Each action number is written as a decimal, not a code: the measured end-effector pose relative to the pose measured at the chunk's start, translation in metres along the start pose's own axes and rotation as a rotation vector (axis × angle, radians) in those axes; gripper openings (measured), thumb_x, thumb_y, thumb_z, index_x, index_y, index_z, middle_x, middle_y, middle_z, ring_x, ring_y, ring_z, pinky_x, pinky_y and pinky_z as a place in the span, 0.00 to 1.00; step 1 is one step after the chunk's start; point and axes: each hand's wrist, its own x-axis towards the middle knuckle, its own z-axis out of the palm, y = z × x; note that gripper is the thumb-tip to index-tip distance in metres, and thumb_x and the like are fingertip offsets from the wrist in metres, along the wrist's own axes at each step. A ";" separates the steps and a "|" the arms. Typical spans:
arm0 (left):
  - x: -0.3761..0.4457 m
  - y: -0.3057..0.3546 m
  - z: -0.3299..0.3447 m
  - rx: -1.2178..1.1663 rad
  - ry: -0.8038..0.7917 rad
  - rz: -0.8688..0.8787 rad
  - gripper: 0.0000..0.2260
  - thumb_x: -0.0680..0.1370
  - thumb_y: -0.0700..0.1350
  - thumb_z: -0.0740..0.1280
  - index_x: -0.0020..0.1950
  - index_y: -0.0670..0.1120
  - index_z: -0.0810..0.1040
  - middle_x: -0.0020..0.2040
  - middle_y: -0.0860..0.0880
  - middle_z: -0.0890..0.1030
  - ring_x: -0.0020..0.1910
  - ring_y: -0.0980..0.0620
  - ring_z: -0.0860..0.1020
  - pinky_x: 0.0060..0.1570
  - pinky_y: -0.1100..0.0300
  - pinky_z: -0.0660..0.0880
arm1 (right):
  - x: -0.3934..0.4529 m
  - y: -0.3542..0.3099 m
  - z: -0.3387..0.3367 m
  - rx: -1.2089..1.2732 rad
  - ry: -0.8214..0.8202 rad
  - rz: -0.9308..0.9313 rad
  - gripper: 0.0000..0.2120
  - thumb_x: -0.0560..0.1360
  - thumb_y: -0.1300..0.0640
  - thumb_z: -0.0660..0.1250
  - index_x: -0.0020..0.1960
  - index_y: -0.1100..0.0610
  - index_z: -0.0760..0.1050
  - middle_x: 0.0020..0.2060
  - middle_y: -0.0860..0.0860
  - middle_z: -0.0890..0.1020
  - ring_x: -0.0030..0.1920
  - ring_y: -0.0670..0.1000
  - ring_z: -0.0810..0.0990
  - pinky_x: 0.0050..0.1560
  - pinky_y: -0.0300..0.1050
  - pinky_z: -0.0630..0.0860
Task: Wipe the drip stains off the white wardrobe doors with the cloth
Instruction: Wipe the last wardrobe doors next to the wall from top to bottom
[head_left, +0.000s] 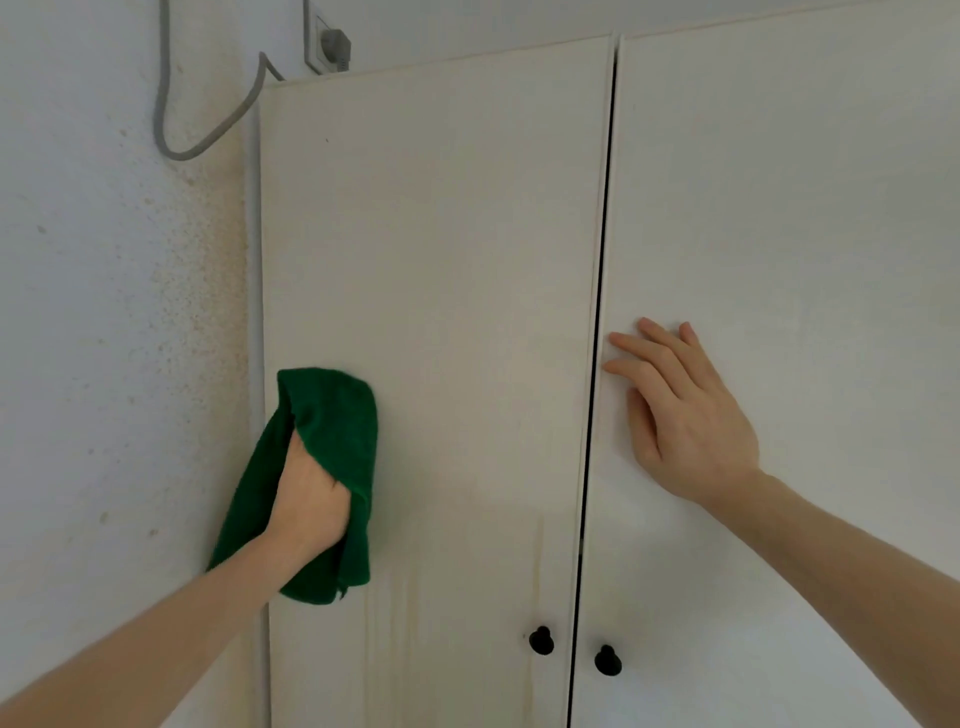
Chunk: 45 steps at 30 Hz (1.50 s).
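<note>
- The left hand (311, 499) is clenched around a bunched green cloth (332, 415), which it presses against the left wardrobe door (441, 234) close to that door's outer edge; loose folds of the cloth hang below the wrist.
- The right hand (680, 410) lies flat with fingers straight on the right wardrobe door (779, 208), just beside the dark gap between the doors, grasping nothing.
- Risk: faint yellowish drip streaks (410, 587) run down the left door, below and to the right of the left hand. A pass that stays high or hugs the edge would likely miss them.
- Risk: the bunched cloth meets the panel with only part of its surface, so it may smear the streaks rather than lift them.
- Risk: if the right hand lets go of its door, pressure from wiping might rock the panels or swing one open.
- Risk: the speckled wall (130, 312) lies just left of the left hand; a stray stroke could drag its grime onto the door.
- Count: two doors, two black knobs — one (541, 640) on the left door, one (607, 660) on the right, both below the right hand — one cloth, two hands, one grey cable (166, 119) and one wall plug (335, 49) above the left hand.
</note>
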 end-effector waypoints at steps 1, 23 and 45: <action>-0.006 -0.006 0.003 0.021 -0.031 0.082 0.15 0.85 0.32 0.53 0.51 0.50 0.72 0.44 0.55 0.79 0.44 0.67 0.76 0.52 0.58 0.74 | 0.000 0.000 0.000 0.001 0.003 0.000 0.16 0.78 0.67 0.59 0.62 0.64 0.79 0.68 0.58 0.79 0.74 0.63 0.71 0.78 0.65 0.60; -0.090 0.090 0.090 -0.433 -0.209 -0.265 0.10 0.81 0.47 0.64 0.48 0.47 0.85 0.41 0.46 0.83 0.35 0.54 0.83 0.35 0.64 0.79 | -0.001 -0.001 0.005 -0.017 0.028 -0.004 0.15 0.79 0.67 0.60 0.61 0.65 0.79 0.67 0.59 0.79 0.74 0.64 0.71 0.77 0.66 0.61; -0.035 -0.013 0.002 -0.003 0.036 -0.182 0.13 0.80 0.33 0.62 0.52 0.52 0.69 0.45 0.57 0.72 0.42 0.60 0.72 0.49 0.61 0.72 | -0.001 0.002 0.003 0.016 0.049 -0.010 0.14 0.78 0.68 0.60 0.60 0.65 0.79 0.67 0.59 0.79 0.74 0.63 0.71 0.79 0.64 0.59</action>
